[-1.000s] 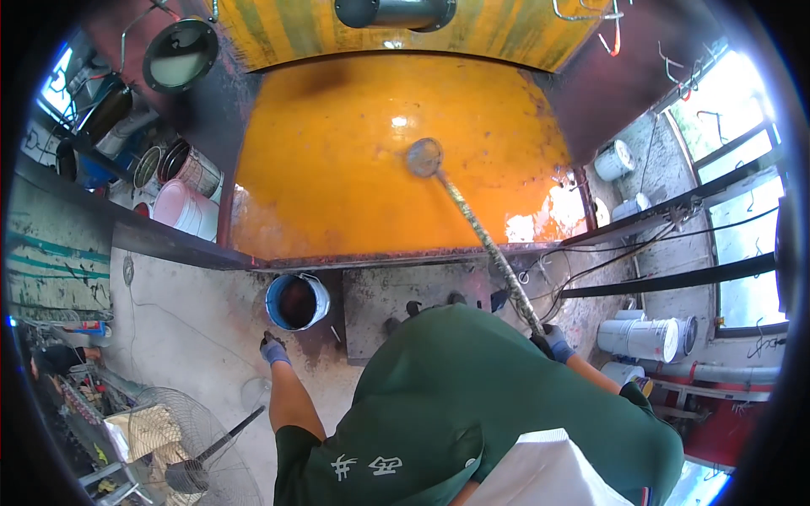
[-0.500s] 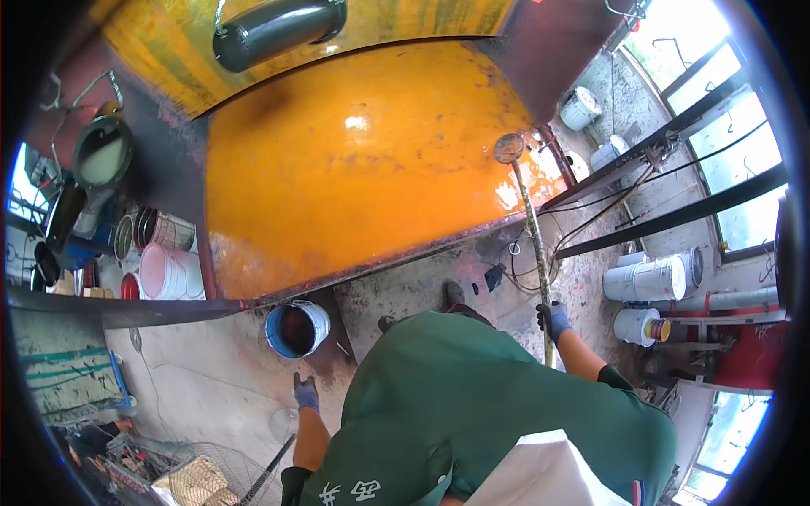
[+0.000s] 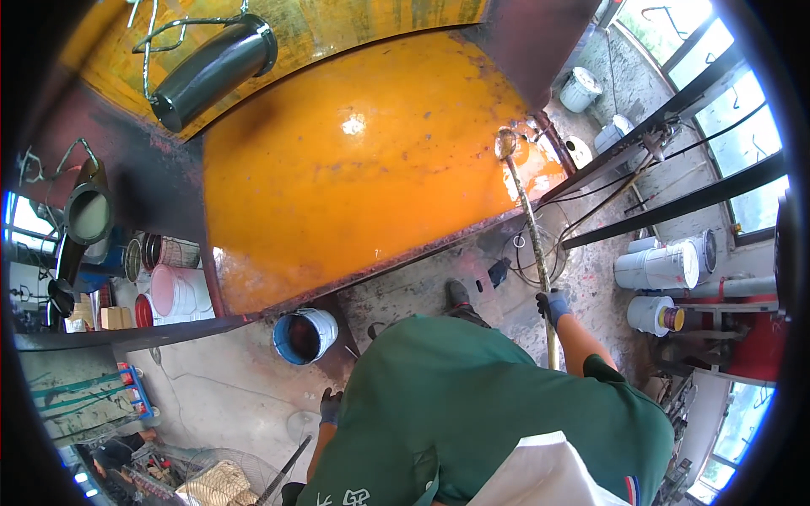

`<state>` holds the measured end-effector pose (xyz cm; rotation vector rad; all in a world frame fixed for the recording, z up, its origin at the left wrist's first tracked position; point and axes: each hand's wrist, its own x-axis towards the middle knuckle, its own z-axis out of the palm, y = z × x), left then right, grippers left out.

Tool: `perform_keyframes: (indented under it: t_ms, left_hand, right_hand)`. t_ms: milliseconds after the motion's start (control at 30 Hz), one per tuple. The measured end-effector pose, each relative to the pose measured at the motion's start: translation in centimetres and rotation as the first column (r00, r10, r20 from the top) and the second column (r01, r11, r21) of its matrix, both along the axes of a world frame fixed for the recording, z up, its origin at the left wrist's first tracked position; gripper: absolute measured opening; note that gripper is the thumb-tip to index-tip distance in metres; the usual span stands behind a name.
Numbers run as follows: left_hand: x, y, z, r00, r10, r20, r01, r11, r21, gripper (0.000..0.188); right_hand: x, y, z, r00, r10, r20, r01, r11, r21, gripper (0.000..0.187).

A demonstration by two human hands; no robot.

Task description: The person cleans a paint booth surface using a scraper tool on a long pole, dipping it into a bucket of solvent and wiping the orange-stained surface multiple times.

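Observation:
My gloved right hand (image 3: 554,306) is closed round the long handle of a ladle (image 3: 528,207). The pole slants forward, and its round, coated head sits at the orange liquid's surface near the right end of a large tank (image 3: 337,278). Below my body on the left, my gloved left hand (image 3: 330,406) holds nothing, its fingers a little apart. A blue-grey bucket (image 3: 321,323) with dark residue inside stands on the floor just ahead of that hand, beside the tank's near rim.
Black pipes (image 3: 221,63) hang from hooks over the tank; another pipe (image 3: 90,211) hangs at left. White pails (image 3: 662,266) stand at right, with more pails (image 3: 175,291) at left. Dark beams (image 3: 675,205) and a hose cross the right side. A wire basket (image 3: 215,481) lies lower left.
The ladle's head has tipped and shifted slightly left on the liquid. My left hand has drawn back, away from the bucket. The hanging pipes have moved left in view.

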<state>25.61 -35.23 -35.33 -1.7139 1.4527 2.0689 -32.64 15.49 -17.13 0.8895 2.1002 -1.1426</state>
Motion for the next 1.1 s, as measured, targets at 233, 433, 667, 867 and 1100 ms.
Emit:
perform_keyframes:
  t_ms: [233,433,667,867,1100]
  left_hand:
    - [-6.5,2.4,3.7,0.993,0.044,0.112,-0.029,0.991,-0.134,0.052]
    - [-7.0,5.2,1.3,0.995,0.079,0.062,-0.073,0.993,-0.093,0.048]
    - [-10.2,7.3,3.8,0.976,-0.066,0.208,0.096,0.985,-0.140,0.046]
    - [-11.8,8.0,5.6,0.986,-0.072,0.149,0.100,0.977,-0.189,0.046]
    - [-9.2,11.0,3.2,0.988,0.112,0.110,-0.102,0.991,-0.088,0.044]
  right_hand:
    - [3.0,1.0,3.8,0.990,0.092,0.107,-0.070,0.979,-0.189,0.022]
    - [2.2,0.9,9.3,0.968,0.143,0.207,-0.063,0.933,-0.354,0.022]
    - [-3.1,1.9,8.9,0.974,0.195,0.116,-0.140,0.919,-0.369,0.020]
    - [-11.5,0.7,2.2,0.939,0.343,-0.029,-0.344,0.929,-0.135,0.023]
    - [-13.8,-2.1,1.8,0.870,0.491,0.044,-0.486,0.870,-0.086,0.025]
